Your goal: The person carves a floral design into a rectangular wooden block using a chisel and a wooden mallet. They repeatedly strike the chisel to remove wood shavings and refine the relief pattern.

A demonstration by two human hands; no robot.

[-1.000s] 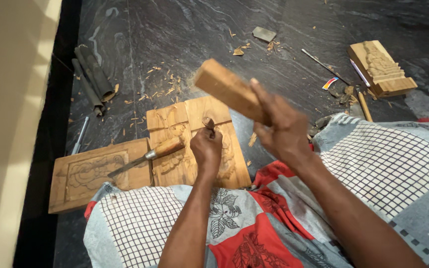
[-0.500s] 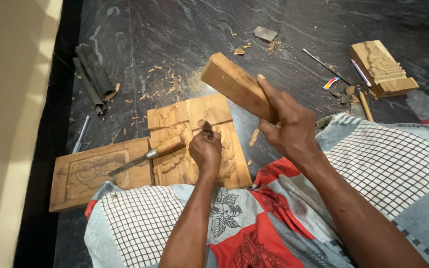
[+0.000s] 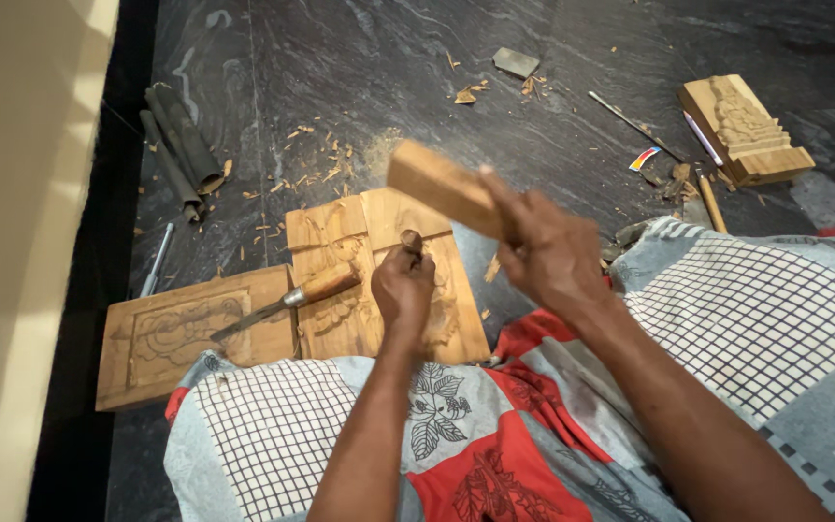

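We see the left hand point(image 3: 403, 288) clenched around a chisel point(image 3: 411, 242); only the rounded wooden handle end shows above the fist, and the blade is hidden beneath it. The right hand point(image 3: 545, 253) grips a wooden mallet block point(image 3: 432, 184), raised and tilted just above and to the right of the chisel handle, close to it but apart.

The chisel stands on the carved wooden panel point(image 3: 379, 280), which lies flat on the dark stone floor point(image 3: 359, 68) against the near knees. Relief shapes are cut into the panel's left half and around the left hand; the far right corner looks plain. We judge the carving partly roughed in, with finer work left; the part under the hand cannot be read.

A second chisel point(image 3: 287, 300) with a wooden handle lies across the panel's left edge, its blade reaching onto a second carved panel point(image 3: 186, 333) to the left, which carries a framed scroll design that looks more settled.

Wood chips point(image 3: 321, 169) lie scattered on the floor beyond the panels. Far left lie dark rolled sleeves point(image 3: 181, 150) and a slim metal tool point(image 3: 157, 259). Far right stand a carved wooden block point(image 3: 744, 130), with thin tools point(image 3: 630, 121) beside it. A checked and floral cloth point(image 3: 727, 309) covers the lap nearest us.
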